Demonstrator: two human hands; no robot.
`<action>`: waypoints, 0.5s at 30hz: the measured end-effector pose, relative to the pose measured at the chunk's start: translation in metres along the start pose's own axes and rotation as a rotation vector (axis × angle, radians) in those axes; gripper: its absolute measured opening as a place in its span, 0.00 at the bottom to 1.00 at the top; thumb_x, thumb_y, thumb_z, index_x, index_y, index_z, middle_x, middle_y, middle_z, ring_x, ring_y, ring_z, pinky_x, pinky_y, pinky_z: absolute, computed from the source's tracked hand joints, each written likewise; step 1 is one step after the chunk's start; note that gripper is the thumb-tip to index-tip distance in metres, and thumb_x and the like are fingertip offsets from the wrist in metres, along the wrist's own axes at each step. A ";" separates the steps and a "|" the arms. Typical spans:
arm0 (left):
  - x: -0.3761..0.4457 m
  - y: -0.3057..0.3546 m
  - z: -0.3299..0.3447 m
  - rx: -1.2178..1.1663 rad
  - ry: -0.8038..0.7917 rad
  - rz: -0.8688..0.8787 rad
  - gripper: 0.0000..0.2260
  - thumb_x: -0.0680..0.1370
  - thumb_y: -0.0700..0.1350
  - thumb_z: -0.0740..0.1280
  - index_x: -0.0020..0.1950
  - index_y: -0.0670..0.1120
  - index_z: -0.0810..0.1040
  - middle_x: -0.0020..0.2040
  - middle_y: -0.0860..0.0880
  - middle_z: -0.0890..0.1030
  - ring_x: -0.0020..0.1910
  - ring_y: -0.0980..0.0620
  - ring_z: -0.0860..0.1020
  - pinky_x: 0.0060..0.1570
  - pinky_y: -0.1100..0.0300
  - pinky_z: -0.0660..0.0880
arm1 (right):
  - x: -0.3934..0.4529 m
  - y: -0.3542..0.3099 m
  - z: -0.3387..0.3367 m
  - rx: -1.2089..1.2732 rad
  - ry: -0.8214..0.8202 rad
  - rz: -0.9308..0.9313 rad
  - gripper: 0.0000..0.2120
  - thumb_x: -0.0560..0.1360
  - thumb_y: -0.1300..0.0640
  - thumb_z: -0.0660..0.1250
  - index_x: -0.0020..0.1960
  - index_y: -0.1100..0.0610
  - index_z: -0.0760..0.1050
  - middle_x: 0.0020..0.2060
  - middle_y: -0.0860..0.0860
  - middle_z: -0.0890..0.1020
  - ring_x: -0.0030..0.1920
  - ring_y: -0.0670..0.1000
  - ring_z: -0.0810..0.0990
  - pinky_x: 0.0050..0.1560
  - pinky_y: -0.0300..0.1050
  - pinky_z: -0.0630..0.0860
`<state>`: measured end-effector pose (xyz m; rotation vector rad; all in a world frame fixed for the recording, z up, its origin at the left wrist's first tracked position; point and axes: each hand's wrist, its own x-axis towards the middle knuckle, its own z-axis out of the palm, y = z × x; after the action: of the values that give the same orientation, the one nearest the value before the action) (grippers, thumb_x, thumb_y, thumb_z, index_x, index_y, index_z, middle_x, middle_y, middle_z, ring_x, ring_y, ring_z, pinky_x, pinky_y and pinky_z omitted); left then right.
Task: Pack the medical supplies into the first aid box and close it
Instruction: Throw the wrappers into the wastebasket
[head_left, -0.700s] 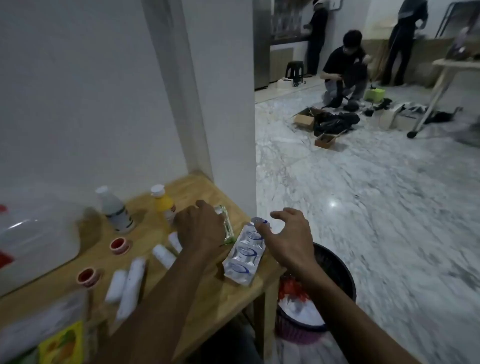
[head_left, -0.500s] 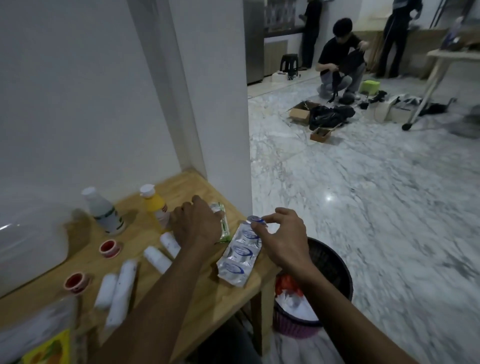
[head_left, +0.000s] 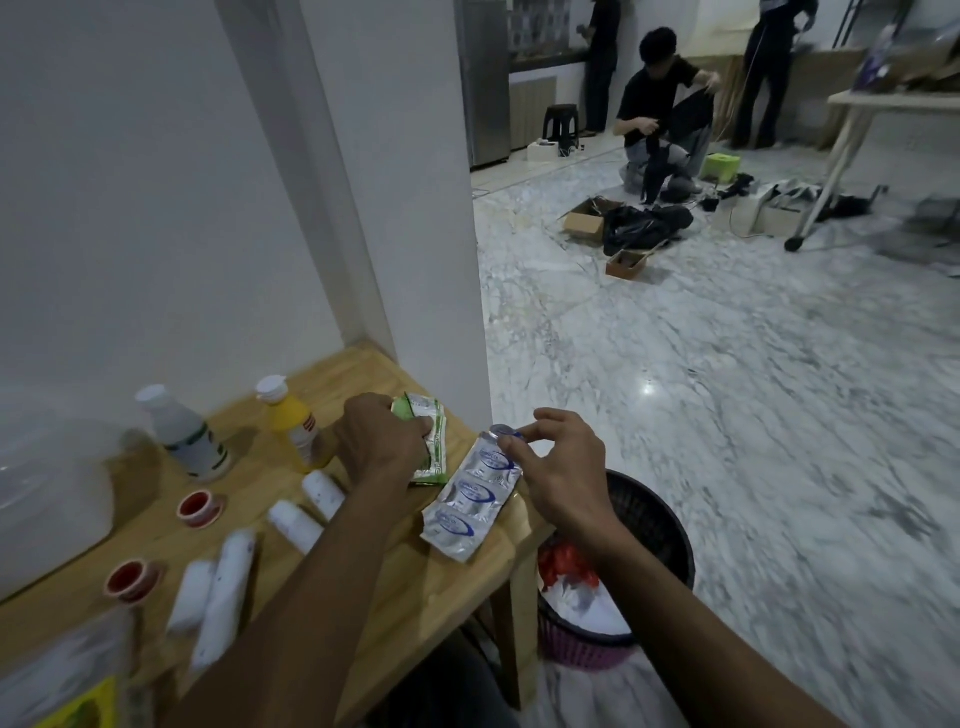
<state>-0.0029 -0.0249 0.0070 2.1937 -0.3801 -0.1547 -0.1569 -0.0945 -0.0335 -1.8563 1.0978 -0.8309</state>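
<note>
On the wooden table (head_left: 426, 587) my left hand (head_left: 382, 441) grips a green and white sachet pack (head_left: 435, 441) near the far right corner. My right hand (head_left: 558, 467) pinches the far end of a silver blister strip (head_left: 467, 506) that lies flat by the table's right edge. A yellow bottle (head_left: 293, 426) and a white bottle (head_left: 182, 431) stand behind. Two red tape rolls (head_left: 200, 509) and several white bandage rolls (head_left: 223, 592) lie in the middle. The translucent first aid box (head_left: 52, 488) sits at the far left, blurred.
A white wall corner (head_left: 415, 260) rises right behind the table's far edge. A dark waste bin (head_left: 644, 525) with rubbish stands on the marble floor beside the table's right leg. People work among boxes far across the room.
My right hand came down from hovering open over the blister strip and now pinches its far end. My left hand's fingers have closed round the green sachet pack.
</note>
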 end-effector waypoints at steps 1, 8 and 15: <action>-0.001 0.000 0.000 -0.027 0.013 0.004 0.20 0.67 0.43 0.80 0.57 0.42 0.83 0.55 0.42 0.84 0.53 0.41 0.81 0.44 0.57 0.72 | 0.000 0.000 0.000 0.008 0.005 -0.002 0.11 0.73 0.47 0.72 0.46 0.54 0.84 0.63 0.49 0.77 0.66 0.51 0.72 0.64 0.53 0.70; -0.006 0.008 -0.002 -0.161 0.083 0.043 0.03 0.72 0.46 0.76 0.44 0.48 0.86 0.46 0.48 0.86 0.47 0.44 0.83 0.52 0.48 0.79 | 0.004 -0.007 -0.008 0.059 0.055 -0.043 0.10 0.73 0.46 0.71 0.45 0.51 0.84 0.63 0.48 0.77 0.66 0.50 0.71 0.63 0.56 0.72; -0.025 0.040 -0.002 -0.260 0.061 0.045 0.12 0.71 0.49 0.76 0.29 0.57 0.79 0.38 0.55 0.84 0.47 0.48 0.82 0.56 0.45 0.76 | 0.011 -0.020 -0.044 0.063 0.150 -0.094 0.08 0.74 0.47 0.72 0.45 0.51 0.84 0.62 0.48 0.77 0.66 0.51 0.71 0.62 0.57 0.73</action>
<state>-0.0351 -0.0378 0.0393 1.9277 -0.3539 -0.1059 -0.1817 -0.1122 0.0062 -1.8280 1.0692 -1.0623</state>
